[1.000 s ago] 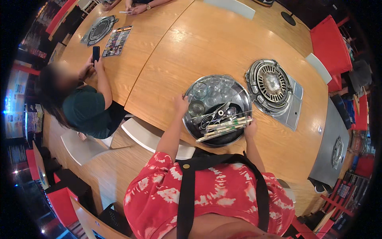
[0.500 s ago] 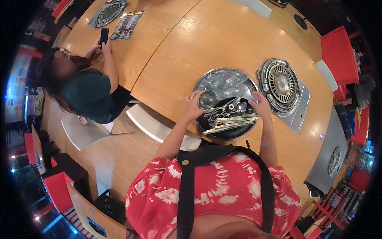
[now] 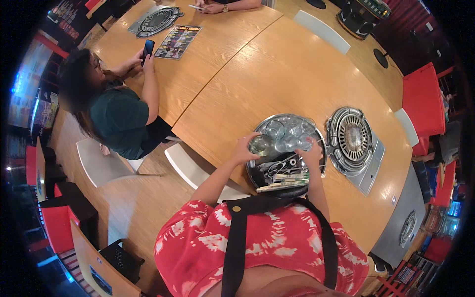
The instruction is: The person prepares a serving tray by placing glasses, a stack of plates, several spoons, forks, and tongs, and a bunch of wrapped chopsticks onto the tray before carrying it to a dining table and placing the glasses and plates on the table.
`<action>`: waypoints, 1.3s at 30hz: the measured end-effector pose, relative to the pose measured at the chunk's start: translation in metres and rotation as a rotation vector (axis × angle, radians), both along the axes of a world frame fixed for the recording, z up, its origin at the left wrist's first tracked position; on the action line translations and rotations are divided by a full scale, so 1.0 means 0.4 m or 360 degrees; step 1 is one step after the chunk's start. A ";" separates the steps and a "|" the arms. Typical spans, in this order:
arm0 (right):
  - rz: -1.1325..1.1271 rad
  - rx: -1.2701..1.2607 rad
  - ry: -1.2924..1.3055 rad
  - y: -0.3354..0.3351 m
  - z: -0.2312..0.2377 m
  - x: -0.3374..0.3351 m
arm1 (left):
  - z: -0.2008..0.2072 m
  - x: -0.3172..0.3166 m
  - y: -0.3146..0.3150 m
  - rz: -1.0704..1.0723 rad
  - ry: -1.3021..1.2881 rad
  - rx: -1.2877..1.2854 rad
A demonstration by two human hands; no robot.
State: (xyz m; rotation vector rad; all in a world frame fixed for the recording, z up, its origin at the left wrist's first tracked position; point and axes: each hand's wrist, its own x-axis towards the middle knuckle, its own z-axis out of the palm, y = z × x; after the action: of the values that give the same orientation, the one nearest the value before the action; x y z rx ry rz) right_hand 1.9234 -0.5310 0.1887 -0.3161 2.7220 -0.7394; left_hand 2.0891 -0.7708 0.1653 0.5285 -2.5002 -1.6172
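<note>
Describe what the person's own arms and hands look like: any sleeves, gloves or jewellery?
Both forearms are bare. The left hand and right hand wear no gloves, and no watch or ring shows. Short sleeves of a red and white patterned shirt end near the shoulders, under black apron straps.

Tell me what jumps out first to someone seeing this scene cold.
The round metal tray on the near edge of the long wooden table, packed with clear glasses, tongs and wrapped utensils. The left hand grips one glass at the tray's left rim; the right hand rests among the glasses. Just right sits a round built-in grill.
</note>
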 end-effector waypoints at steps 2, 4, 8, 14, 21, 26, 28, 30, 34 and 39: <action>-0.0035 0.0015 0.0018 0.023 -0.027 0.004 | 0.013 -0.001 -0.049 0.0128 0.0032 0.0076; -0.0044 0.0036 0.0033 0.041 -0.025 0.017 | 0.015 -0.013 -0.111 0.0282 0.0060 0.0150; -0.0069 0.0060 0.0105 0.094 -0.037 0.040 | -0.016 -0.115 -0.254 0.0673 0.0233 0.0226; -0.0069 -0.0165 0.0139 0.163 0.003 0.102 | -0.127 -0.261 -0.365 0.1094 0.0255 0.0088; 0.0182 -0.0779 -0.0030 0.305 0.191 0.063 | -0.022 -0.308 -0.303 0.1110 0.0098 0.0078; 0.0250 -0.1314 0.0010 0.160 0.444 -0.073 | 0.011 -0.290 -0.195 0.1372 0.0176 -0.0364; 0.0556 -0.1023 -0.0106 0.112 0.398 -0.214 | 0.021 -0.239 -0.116 0.1312 0.0160 -0.0345; 0.0506 -0.1088 -0.0133 -0.027 0.332 -0.303 | 0.025 -0.163 -0.025 0.1022 0.0079 -0.0085; 0.0523 -0.1044 -0.0256 -0.361 0.170 -0.395 | 0.116 -0.083 0.095 0.0489 -0.0240 -0.0149; 0.0533 -0.0885 -0.0201 -0.573 -0.068 -0.425 | 0.119 -0.084 0.153 -0.0233 -0.0221 -0.0139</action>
State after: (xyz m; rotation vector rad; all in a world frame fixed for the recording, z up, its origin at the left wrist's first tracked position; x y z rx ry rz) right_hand 1.7533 -0.7603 0.1616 -0.7914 2.2168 -1.3443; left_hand 2.0556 -0.7095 0.2127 0.4722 -2.7564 -1.5596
